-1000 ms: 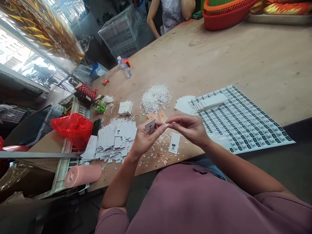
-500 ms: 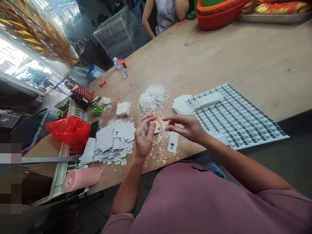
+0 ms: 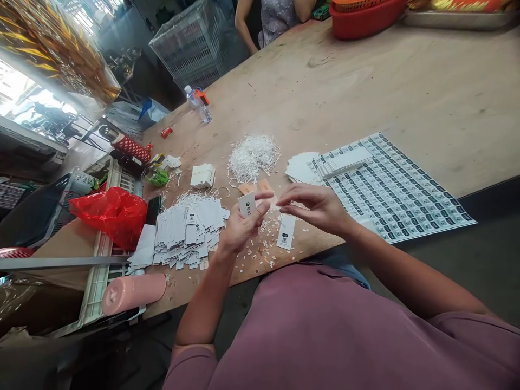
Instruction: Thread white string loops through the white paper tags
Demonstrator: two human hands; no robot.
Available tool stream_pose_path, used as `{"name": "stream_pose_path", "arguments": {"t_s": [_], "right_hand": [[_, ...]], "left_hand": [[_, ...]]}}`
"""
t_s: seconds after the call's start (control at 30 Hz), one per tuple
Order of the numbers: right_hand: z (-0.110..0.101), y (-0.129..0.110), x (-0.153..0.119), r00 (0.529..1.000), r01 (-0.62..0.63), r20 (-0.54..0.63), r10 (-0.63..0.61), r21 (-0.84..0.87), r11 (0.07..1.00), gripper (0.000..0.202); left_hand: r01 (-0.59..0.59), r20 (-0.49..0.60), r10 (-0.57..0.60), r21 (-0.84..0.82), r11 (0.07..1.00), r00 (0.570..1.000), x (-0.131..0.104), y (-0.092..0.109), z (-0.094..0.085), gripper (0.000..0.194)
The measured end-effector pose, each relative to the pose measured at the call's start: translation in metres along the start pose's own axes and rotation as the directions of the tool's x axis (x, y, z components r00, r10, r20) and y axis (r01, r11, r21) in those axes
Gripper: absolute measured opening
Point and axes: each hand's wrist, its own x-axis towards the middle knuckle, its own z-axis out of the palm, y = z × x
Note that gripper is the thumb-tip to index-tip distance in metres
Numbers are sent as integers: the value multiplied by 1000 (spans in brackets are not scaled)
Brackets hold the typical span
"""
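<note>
My left hand is closed on a small white card with dark print, its face turned up. Just to the right is my right hand, its thumb and fingertips pressed close together; whether something small is between them I cannot make out. A white printed tag lies on the table under my right hand. Orange pieces show behind my fingers. Left of my left hand lies a big heap of white tags, with a pile of white strings farther back.
A large printed sheet bears a stack of white strips. A small card stack, a bottle, a red bag and a pink cylinder stand leftward. A person is across the table.
The card in my left hand has turned so its printed face shows more. My right hand's fingertips have drawn closer together. The view has shifted slightly.
</note>
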Motion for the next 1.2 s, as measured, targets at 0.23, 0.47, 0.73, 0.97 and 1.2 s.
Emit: {"name": "stream_pose_path", "arguments": {"t_s": [0.23,0.47,0.73,0.97,1.2], "right_hand": [[4,-4,-5,990,-132,-41,138,130,983,16],[7,-1,-11,971,-216,-54,234,235,948,20],[9,9,-22,961,-229,-96,261,261,938,24],[3,12,-27,980,-127,-142,139,92,988,13],[1,15,-30,988,-30,-152,22,-44,999,5]], "left_hand": [[116,7,-117,67,991,993,-2,4,2,36],[139,53,-143,64,988,988,-2,-1,1,38],[82,98,-89,81,993,991,0,-3,3,42],[-37,191,-21,297,954,981,-1,0,-3,28],[-51,191,-10,313,948,981,5,0,1,28]]}}
